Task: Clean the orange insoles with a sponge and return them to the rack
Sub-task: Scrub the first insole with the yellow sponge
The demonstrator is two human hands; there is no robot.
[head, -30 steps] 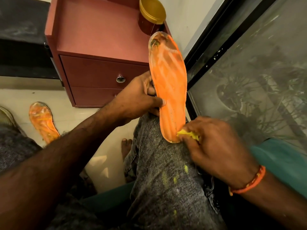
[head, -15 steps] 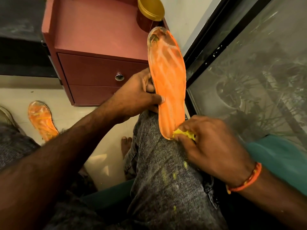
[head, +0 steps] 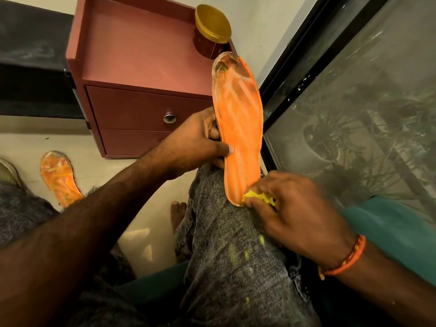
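An orange insole (head: 239, 119) with a dirty, worn toe stands tilted on my right knee, heel end down. My left hand (head: 195, 145) grips its left edge at the middle, thumb across the front. My right hand (head: 295, 213) is closed on a small yellow sponge (head: 258, 198) pressed against the insole's heel end. A second orange insole (head: 59, 178), streaked with yellow, lies on the pale floor at the left, partly hidden by my left forearm.
A dark red drawer cabinet (head: 141, 67) stands ahead, with a gold-lidded jar (head: 212, 29) on its back right corner. A black-framed glass window (head: 354, 102) runs along the right. I sit on a teal seat (head: 396, 234); yellow sponge crumbs dot my grey jeans (head: 236, 256).
My right hand keeps the sponge at the insole's heel with only slight shifts. The left hand's grip is unchanged. The view shifts a little.
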